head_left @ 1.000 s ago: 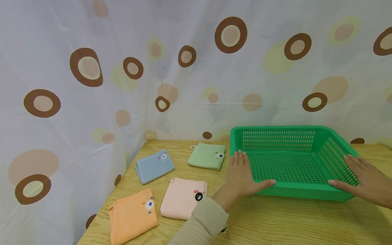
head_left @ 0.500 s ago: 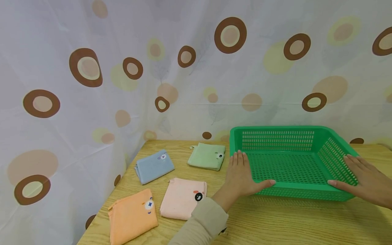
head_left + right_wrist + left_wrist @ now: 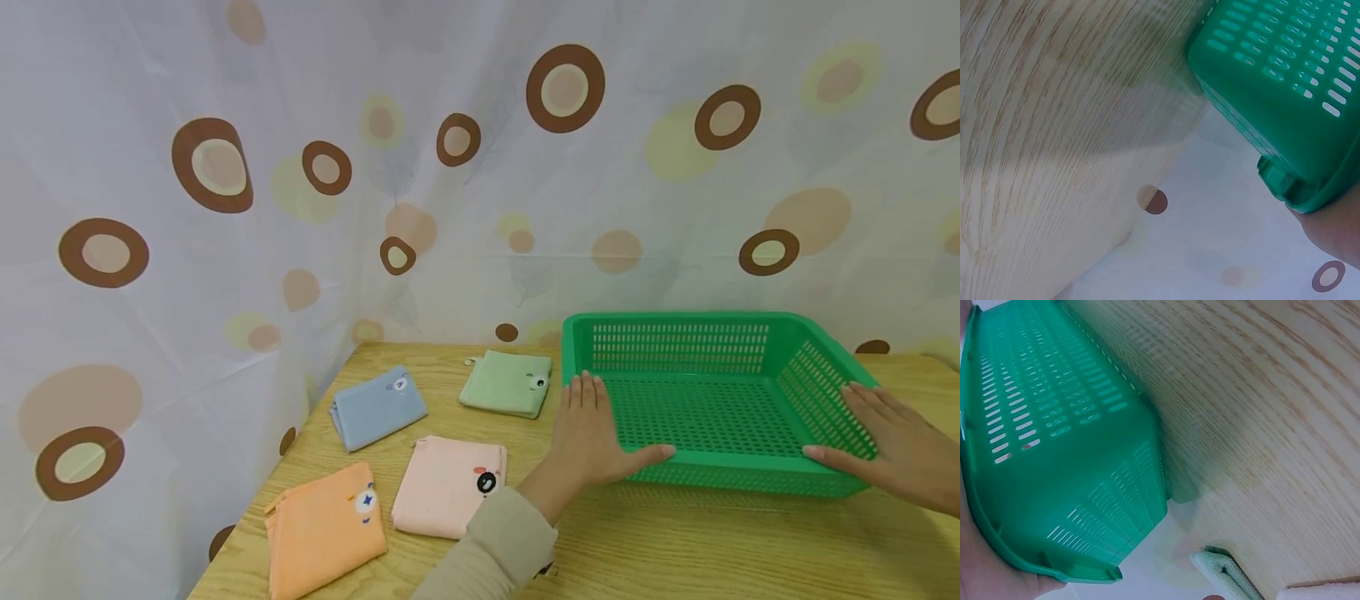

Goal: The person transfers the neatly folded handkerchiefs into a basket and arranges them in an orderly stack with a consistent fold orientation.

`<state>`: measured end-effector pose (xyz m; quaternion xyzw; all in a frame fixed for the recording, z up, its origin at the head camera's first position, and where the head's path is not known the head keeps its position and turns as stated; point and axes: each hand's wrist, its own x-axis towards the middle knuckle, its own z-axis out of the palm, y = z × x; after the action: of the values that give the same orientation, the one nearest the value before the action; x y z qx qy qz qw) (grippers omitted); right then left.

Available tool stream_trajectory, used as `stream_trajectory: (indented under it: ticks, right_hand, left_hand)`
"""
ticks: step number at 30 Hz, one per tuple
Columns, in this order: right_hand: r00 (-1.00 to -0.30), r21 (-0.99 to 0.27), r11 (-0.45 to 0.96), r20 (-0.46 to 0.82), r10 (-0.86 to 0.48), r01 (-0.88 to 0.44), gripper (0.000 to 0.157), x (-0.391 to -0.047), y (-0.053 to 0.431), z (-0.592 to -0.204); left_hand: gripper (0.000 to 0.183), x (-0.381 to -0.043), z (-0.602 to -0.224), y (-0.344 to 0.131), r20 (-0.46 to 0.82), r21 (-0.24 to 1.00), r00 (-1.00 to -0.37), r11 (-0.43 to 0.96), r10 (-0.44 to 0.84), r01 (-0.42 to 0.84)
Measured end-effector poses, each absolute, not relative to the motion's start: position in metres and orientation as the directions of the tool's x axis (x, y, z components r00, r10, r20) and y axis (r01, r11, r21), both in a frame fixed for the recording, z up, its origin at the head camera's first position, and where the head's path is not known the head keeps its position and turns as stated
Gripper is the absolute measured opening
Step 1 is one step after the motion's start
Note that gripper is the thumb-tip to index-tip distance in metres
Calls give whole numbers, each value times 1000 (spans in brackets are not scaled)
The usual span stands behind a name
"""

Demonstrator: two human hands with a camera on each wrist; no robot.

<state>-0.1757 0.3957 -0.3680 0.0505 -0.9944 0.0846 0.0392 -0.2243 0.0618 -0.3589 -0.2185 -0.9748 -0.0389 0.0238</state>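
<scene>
A green slotted plastic basket (image 3: 693,461) stands on the wooden table at the right of the head view, with nothing inside. My left hand (image 3: 587,442) rests on its front left corner, fingers straight along the left rim and thumb along the front rim. At the front right corner my right hand (image 3: 896,446) lies the same way, mirrored. The left wrist view shows the basket's outer wall (image 3: 1041,475), with part of the left hand (image 3: 991,569) at the rim. In the right wrist view, the right hand (image 3: 1338,228) touches the rim near a corner.
Left of the basket lie folded towels: blue (image 3: 381,408), green (image 3: 506,383), pink (image 3: 442,492) and orange (image 3: 326,533). A small dark-marked thing (image 3: 546,570) shows beside the beige left sleeve (image 3: 498,542), mostly hidden. A dotted curtain (image 3: 450,208) hangs behind the table.
</scene>
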Motion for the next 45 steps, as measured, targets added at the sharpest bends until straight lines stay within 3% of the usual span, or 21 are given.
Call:
stream_trajectory:
  ticks: [45]
  right_hand:
    - [-992, -171, 979, 81, -98, -111, 103, -171, 394, -376]
  left_hand:
    - [108, -213, -359, 52, 66, 81, -903, 899, 425, 430]
